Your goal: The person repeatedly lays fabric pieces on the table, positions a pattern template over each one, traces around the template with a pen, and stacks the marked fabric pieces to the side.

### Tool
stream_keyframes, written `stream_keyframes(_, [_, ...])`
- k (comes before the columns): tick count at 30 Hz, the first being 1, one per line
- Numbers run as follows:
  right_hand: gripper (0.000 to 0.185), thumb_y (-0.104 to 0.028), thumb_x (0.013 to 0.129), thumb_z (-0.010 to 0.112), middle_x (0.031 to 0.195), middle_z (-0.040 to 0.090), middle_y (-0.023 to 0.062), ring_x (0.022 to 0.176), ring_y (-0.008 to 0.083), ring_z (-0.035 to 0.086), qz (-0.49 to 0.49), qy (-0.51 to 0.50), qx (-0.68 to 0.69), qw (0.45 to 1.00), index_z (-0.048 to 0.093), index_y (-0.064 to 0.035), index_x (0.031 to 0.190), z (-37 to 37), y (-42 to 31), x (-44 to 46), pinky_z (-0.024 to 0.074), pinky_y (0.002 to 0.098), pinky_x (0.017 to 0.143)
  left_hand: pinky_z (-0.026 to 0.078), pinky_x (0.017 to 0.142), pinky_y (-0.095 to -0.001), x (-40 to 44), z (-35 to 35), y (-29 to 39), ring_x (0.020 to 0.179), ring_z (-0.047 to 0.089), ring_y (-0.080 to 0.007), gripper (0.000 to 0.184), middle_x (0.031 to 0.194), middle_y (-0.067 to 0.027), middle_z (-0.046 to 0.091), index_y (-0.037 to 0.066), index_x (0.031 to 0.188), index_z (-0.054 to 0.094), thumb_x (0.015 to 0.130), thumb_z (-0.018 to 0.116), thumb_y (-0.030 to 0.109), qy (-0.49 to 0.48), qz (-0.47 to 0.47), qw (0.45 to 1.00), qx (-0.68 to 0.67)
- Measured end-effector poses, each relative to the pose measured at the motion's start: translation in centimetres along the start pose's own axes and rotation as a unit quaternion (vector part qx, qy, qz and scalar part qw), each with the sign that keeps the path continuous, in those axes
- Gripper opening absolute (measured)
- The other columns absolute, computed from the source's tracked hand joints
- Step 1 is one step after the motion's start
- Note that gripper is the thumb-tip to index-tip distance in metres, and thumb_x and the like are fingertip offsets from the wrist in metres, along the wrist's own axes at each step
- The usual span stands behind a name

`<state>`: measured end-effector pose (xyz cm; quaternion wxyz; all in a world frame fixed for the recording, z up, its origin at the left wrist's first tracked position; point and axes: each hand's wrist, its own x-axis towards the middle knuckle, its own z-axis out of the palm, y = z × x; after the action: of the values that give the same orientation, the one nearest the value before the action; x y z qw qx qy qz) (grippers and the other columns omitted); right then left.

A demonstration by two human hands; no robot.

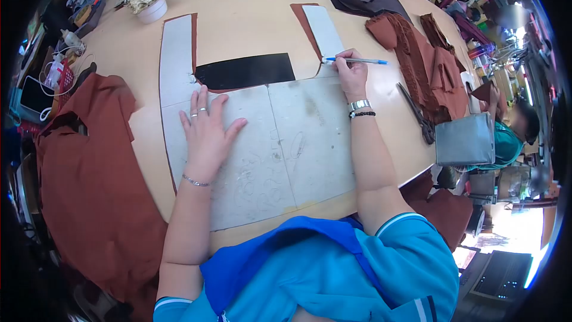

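A large pale grey pattern template [250, 161] with two upright arms lies flat in front of me. Reddish-brown material [194, 42] shows from under its edges. My left hand [207, 125] rests on the template's left part with fingers spread. A blue pen [369, 61] is gripped in my right hand [353, 76], its tip at the inner corner of the template's right arm. The right wrist bears on the template's right side. Between the two arms lies a black rectangular piece [247, 70], just beyond the template's inner edge.
Brown material [95, 179] hangs over the table's left side, and more brown pieces [426, 65] lie at right beside dark scissors [419, 113]. A white pot [152, 11] stands at back left. A grey box [465, 140] and a person in green [509, 143] are at right.
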<state>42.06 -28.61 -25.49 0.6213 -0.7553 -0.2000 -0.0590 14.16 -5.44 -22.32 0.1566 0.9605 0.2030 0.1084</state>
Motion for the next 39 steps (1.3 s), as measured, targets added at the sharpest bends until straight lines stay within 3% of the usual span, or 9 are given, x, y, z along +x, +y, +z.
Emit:
stream_keyframes(18, [0.011, -0.011, 0.078, 0.065, 0.065, 0.059, 0.0004, 0.060, 0.0062, 0.052, -0.026, -0.023, -0.098, 0.995, 0.061, -0.0008, 0.076, 0.6, -2.4, -0.9, 0.0438, 0.0233, 0.056, 0.018, 0.109, -0.0677, -0.1, 0.0, -0.1, 0.144, 0.020, -0.0376, 0.064, 0.153, -0.0200, 0.028, 0.013, 0.133, 0.048, 0.086, 0.063, 0.053, -0.007, 0.002, 1.000, 0.002])
stream_keyframes(21, [0.009, -0.010, 0.081, 0.064, 0.068, 0.061, 0.0016, 0.062, 0.0064, 0.055, -0.011, -0.034, -0.092, 0.995, 0.062, -0.0008, 0.082, 0.2, -0.9, -0.2, 0.0447, 0.0230, 0.058, 0.018, 0.109, -0.0675, -0.1, -0.1, -0.1, 0.144, 0.020, -0.0376, 0.064, 0.153, -0.0201, 0.028, 0.013, 0.133, 0.048, 0.086, 0.063, 0.053, -0.010, 0.000, 1.000, 0.000])
stream_keyframes(24, [0.013, -0.013, 0.090, 0.061, 0.075, 0.066, 0.0040, 0.068, 0.0074, 0.059, 0.099, 0.024, 0.157, 0.982, 0.063, -0.0009, 0.090, -0.9, -0.9, 0.1, 0.0476, 0.0232, 0.064, 0.017, 0.110, -0.0672, -0.1, -0.1, -0.1, 0.144, 0.020, -0.0377, 0.064, 0.153, -0.0203, 0.027, 0.013, 0.134, 0.048, 0.086, 0.063, 0.053, -0.013, -0.002, 1.000, -0.005])
stream_keyframes(27, [0.021, -0.020, 0.097, 0.055, 0.085, 0.069, 0.0077, 0.076, 0.0111, 0.063, 0.114, 0.035, 0.100, 0.988, 0.062, -0.0006, 0.095, -2.2, -4.8, -2.7, 0.0502, 0.0258, 0.071, 0.015, 0.111, -0.0668, -0.2, 0.1, -0.3, 0.144, 0.019, -0.0384, 0.065, 0.153, -0.0214, 0.026, 0.013, 0.134, 0.048, 0.086, 0.063, 0.053, -0.012, -0.002, 1.000, -0.020])
stream_keyframes(29, [0.029, -0.027, 0.100, 0.051, 0.092, 0.070, 0.0102, 0.082, 0.0151, 0.064, 0.056, -0.018, -0.137, 0.989, 0.062, -0.0004, 0.096, -5.0, -6.0, -5.9, 0.0509, 0.0296, 0.075, 0.013, 0.111, -0.0667, -0.3, 0.3, -0.4, 0.144, 0.019, -0.0390, 0.065, 0.153, -0.0223, 0.026, 0.013, 0.135, 0.047, 0.086, 0.064, 0.053, -0.007, 0.000, 1.000, -0.028])
stream_keyframes(31, [0.023, -0.023, 0.098, 0.055, 0.090, 0.069, 0.0129, 0.080, 0.0223, 0.065, 0.107, -0.042, -0.133, 0.984, 0.062, -0.0008, 0.098, -7.2, -7.3, -9.8, 0.0510, 0.0332, 0.076, 0.013, 0.111, -0.0668, -0.2, 0.0, -0.3, 0.145, 0.018, -0.0397, 0.066, 0.153, -0.0233, 0.026, 0.012, 0.134, 0.048, 0.085, 0.065, 0.052, -0.010, -0.003, 0.999, -0.043])
stream_keyframes(33, [0.018, -0.017, 0.093, 0.061, 0.089, 0.067, 0.0148, 0.083, 0.0280, 0.065, -0.009, -0.071, -0.270, 0.960, 0.062, -0.0017, 0.102, -9.7, -6.7, -13.1, 0.0509, 0.0356, 0.078, 0.012, 0.111, -0.0670, -0.2, -0.4, -0.3, 0.145, 0.018, -0.0397, 0.067, 0.152, -0.0233, 0.027, 0.011, 0.134, 0.048, 0.084, 0.066, 0.052, -0.020, -0.004, 0.998, -0.063])
stream_keyframes(37, [0.024, -0.014, 0.087, 0.068, 0.093, 0.064, 0.0156, 0.090, 0.0309, 0.062, -0.030, -0.078, -0.283, 0.956, 0.061, -0.0020, 0.107, -12.3, -8.1, -16.7, 0.0503, 0.0366, 0.082, 0.015, 0.110, -0.0682, 0.0, -1.0, -1.9, 0.145, 0.019, -0.0394, 0.070, 0.153, -0.0236, 0.026, 0.011, 0.136, 0.045, 0.082, 0.069, 0.049, -0.005, 0.016, 0.984, -0.178])
stream_keyframes(39, [0.027, -0.014, 0.087, 0.070, 0.096, 0.064, 0.0130, 0.094, 0.0279, 0.061, 0.001, -0.087, -0.240, 0.967, 0.061, -0.0015, 0.108, -12.5, -6.5, -17.0, 0.0501, 0.0363, 0.084, 0.016, 0.110, -0.0682, -2.3, -2.3, -1.7, 0.144, 0.020, -0.0391, 0.077, 0.153, -0.0237, 0.026, 0.011, 0.141, 0.039, 0.082, 0.068, 0.050, -0.003, -0.047, 0.996, -0.073])
